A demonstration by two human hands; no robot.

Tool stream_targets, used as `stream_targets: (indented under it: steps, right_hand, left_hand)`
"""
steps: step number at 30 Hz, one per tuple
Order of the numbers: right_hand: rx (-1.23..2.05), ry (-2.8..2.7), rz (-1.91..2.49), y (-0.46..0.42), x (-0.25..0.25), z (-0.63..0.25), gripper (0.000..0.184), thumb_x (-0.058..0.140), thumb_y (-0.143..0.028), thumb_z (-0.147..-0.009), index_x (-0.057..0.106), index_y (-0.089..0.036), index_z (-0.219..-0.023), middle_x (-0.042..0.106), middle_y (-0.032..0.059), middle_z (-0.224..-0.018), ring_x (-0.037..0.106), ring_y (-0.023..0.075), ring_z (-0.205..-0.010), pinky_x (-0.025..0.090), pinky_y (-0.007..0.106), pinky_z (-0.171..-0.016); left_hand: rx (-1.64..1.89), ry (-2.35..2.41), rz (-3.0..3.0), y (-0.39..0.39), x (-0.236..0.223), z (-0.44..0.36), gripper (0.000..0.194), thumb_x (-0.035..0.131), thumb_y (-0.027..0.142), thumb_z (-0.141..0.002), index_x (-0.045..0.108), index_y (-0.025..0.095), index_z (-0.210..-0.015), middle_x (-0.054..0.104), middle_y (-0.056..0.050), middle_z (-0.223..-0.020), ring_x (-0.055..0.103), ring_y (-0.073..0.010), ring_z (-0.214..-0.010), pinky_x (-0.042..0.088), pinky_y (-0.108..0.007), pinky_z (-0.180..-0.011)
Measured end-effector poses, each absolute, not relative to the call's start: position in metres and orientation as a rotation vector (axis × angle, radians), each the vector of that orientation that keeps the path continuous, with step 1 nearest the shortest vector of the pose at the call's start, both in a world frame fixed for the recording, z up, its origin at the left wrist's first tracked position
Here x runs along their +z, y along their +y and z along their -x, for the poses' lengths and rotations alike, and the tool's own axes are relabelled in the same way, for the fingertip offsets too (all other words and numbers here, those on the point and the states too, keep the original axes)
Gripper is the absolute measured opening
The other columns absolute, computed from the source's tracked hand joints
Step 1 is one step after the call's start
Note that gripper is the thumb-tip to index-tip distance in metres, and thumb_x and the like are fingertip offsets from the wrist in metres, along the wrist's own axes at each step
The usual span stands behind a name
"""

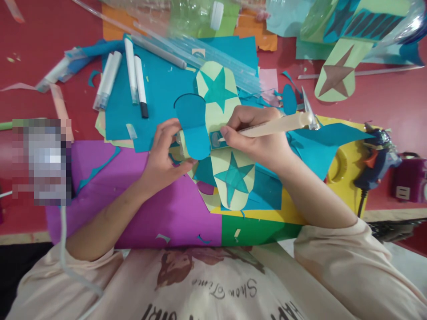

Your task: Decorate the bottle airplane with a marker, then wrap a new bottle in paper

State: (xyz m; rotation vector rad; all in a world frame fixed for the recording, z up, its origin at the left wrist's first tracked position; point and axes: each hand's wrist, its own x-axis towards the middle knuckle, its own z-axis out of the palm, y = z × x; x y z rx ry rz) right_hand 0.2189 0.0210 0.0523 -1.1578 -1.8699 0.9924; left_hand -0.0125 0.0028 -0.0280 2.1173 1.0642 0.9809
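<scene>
Head view: one paper craft [218, 118], blue and pale green, star-marked, between both hands, toward the near edge of the red counter [43, 35]. Left hand [162, 158]: grip clamped on the craft's left side. Right hand [258, 138]: grip clamped on cream pen-like tool [280, 124]. Farther from that edge: white markers [111, 78].

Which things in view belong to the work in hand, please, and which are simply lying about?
In use, it seems:
- cream pen-like tool, in the right hand
- pale green paper with teal stars, under its tip
- blue paper shape, beside the left hand

Apparently lying about:
- white-barrelled markers
- glue gun
- purple sheet
</scene>
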Motion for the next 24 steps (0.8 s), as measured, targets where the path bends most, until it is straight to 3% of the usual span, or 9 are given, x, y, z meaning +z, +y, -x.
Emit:
stream_targets:
  steps: [4,9,16,24]
  right_hand:
    - [0.929,-1.860,1.169,0.0215,0.0491,-0.2192,0.039,0.056,-0.045,-0.088,0.041,-0.022,-0.060,0.047,-0.0036,-0.055,0.041,0.0081,-0.053,0.037,0.024,-0.052]
    - [0.851,-1.842,1.200,0.0209,0.0454,-0.2200,0.043,0.054,-0.053,-0.090,0.042,-0.022,-0.061,0.051,-0.0021,-0.057,0.046,0.0100,-0.054,0.042,0.027,-0.052]
    - [0.889,-1.866,1.204,0.0220,0.0446,-0.2213,0.040,0.057,-0.050,-0.089,0.046,-0.021,-0.063,0.053,-0.0025,-0.058,0.046,0.0094,-0.054,0.042,0.026,-0.053]
    - [0.968,-1.845,1.170,0.0226,0.0497,-0.2192,0.037,0.058,-0.040,-0.086,0.040,-0.022,-0.059,0.047,-0.0031,-0.054,0.040,0.0085,-0.052,0.037,0.026,-0.052]
  left_hand:
    - [0.961,1.026,-2.142,0.0043,-0.0283,0.0148,0.066,0.068,0.057,-0.081,0.036,0.030,-0.132,0.041,-0.012,-0.135,0.044,-0.0292,-0.131,0.055,-0.043,-0.094]
    - [0.966,1.037,-2.126,0.0042,-0.0285,0.0158,0.067,0.069,0.057,-0.080,0.037,0.030,-0.133,0.040,-0.012,-0.136,0.045,-0.0300,-0.131,0.055,-0.043,-0.094]
    - [0.938,1.083,-2.106,0.0032,-0.0285,0.0151,0.065,0.066,0.058,-0.082,0.035,0.034,-0.133,0.039,-0.010,-0.137,0.044,-0.0295,-0.132,0.054,-0.046,-0.095]
    - [0.931,1.083,-2.141,0.0040,-0.0284,0.0158,0.064,0.066,0.059,-0.082,0.037,0.028,-0.131,0.041,-0.012,-0.136,0.045,-0.0298,-0.131,0.055,-0.045,-0.093]
